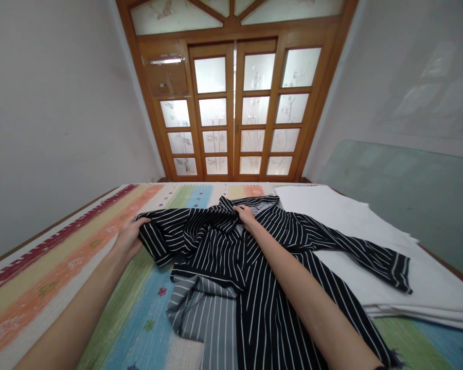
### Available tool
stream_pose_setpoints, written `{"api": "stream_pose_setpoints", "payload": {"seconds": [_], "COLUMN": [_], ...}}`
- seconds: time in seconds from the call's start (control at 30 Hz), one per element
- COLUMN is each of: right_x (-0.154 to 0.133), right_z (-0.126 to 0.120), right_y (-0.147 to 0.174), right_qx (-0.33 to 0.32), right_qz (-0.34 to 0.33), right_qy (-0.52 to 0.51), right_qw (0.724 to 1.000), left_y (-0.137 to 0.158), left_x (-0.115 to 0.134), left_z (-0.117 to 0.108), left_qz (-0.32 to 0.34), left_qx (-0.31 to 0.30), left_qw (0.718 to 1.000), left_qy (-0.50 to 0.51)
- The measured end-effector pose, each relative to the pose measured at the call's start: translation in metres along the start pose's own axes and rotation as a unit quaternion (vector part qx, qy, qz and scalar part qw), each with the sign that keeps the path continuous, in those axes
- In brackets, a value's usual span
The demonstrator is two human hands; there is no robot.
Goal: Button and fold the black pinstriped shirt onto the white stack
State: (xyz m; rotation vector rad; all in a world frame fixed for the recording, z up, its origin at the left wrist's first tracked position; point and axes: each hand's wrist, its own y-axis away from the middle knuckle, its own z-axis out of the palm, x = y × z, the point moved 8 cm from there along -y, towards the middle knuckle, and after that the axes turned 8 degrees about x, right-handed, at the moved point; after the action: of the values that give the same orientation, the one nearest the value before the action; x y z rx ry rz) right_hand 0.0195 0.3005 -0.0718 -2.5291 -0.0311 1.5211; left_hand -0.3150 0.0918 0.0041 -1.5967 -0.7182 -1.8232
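A black shirt with white stripes (272, 288) lies spread in front of me, its collar at the far end. My left hand (130, 235) is closed on the cuff end of its left-side sleeve, which is drawn out sideways and bunched toward the collar. With fingers pinched on the fabric beside the collar opening, my right hand (246, 216) grips the shirt near the neck. The right-side sleeve (355, 246) stretches out flat to the right. On the lower left, the front is folded over and its grey striped inside (216, 318) shows.
Under the shirt is a colourful striped bed cover (111, 288). Folded white cloth (409, 272) lies along the right side, partly under the right sleeve. A pale green panel (405, 190) leans by the right wall. Wooden glass-paned doors (235, 113) stand beyond the far edge.
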Motion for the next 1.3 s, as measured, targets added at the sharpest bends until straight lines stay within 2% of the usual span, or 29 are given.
{"api": "stream_pose_setpoints", "payload": {"seconds": [0.1, 0.2, 0.27, 0.33, 0.4, 0.57, 0.63, 0.7, 0.77, 0.83, 0.97, 1.13, 1.23, 1.3], "right_x": [0.005, 0.007, 0.006, 0.003, -0.001, -0.014, -0.017, -0.019, -0.021, -0.023, -0.026, -0.026, -0.023, -0.018], "right_z": [-0.006, -0.009, -0.009, -0.009, -0.010, -0.012, -0.011, -0.011, -0.013, -0.015, -0.010, -0.004, -0.011, -0.012], "right_y": [-0.003, -0.004, -0.005, -0.007, -0.009, -0.011, -0.010, -0.010, -0.010, -0.010, -0.012, -0.028, -0.044, -0.055], "right_qx": [0.008, 0.014, 0.015, 0.016, 0.020, 0.009, -0.006, -0.009, 0.008, 0.031, 0.042, 0.020, 0.034, 0.012], "right_qz": [0.000, -0.006, -0.015, -0.023, -0.029, -0.083, -0.103, -0.113, -0.121, -0.132, -0.155, -0.145, -0.153, -0.172], "right_qy": [-0.014, -0.007, 0.007, 0.026, 0.045, 0.179, 0.232, 0.263, 0.277, 0.282, 0.304, 0.322, 0.322, 0.341], "right_qw": [1.000, 1.000, 1.000, 0.999, 0.998, 0.980, 0.967, 0.958, 0.953, 0.950, 0.939, 0.935, 0.934, 0.924], "left_y": [-0.006, -0.004, -0.003, -0.003, 0.003, 0.045, 0.057, 0.053, 0.041, 0.029, 0.016, 0.012, 0.013, 0.016], "left_x": [0.033, 0.062, 0.067, 0.060, 0.043, -0.018, -0.042, -0.063, -0.079, -0.087, -0.087, -0.086, -0.085, -0.083], "left_z": [-0.018, -0.018, -0.010, 0.001, 0.015, 0.058, 0.068, 0.070, 0.067, 0.064, 0.067, 0.077, 0.078, 0.077], "left_qz": [0.155, 0.300, 0.347, 0.365, 0.374, 0.429, 0.424, 0.370, 0.297, 0.251, 0.245, 0.229, 0.238, 0.254], "left_qx": [0.104, 0.151, 0.140, 0.113, 0.065, -0.139, -0.199, -0.223, -0.229, -0.226, -0.211, -0.200, -0.175, -0.156], "left_qw": [0.981, 0.915, 0.866, 0.826, 0.796, 0.743, 0.722, 0.721, 0.734, 0.745, 0.743, 0.713, 0.714, 0.721], "left_qy": [-0.056, -0.224, -0.331, -0.416, -0.472, -0.494, -0.510, -0.542, -0.566, -0.575, -0.585, -0.632, -0.635, -0.626]}}
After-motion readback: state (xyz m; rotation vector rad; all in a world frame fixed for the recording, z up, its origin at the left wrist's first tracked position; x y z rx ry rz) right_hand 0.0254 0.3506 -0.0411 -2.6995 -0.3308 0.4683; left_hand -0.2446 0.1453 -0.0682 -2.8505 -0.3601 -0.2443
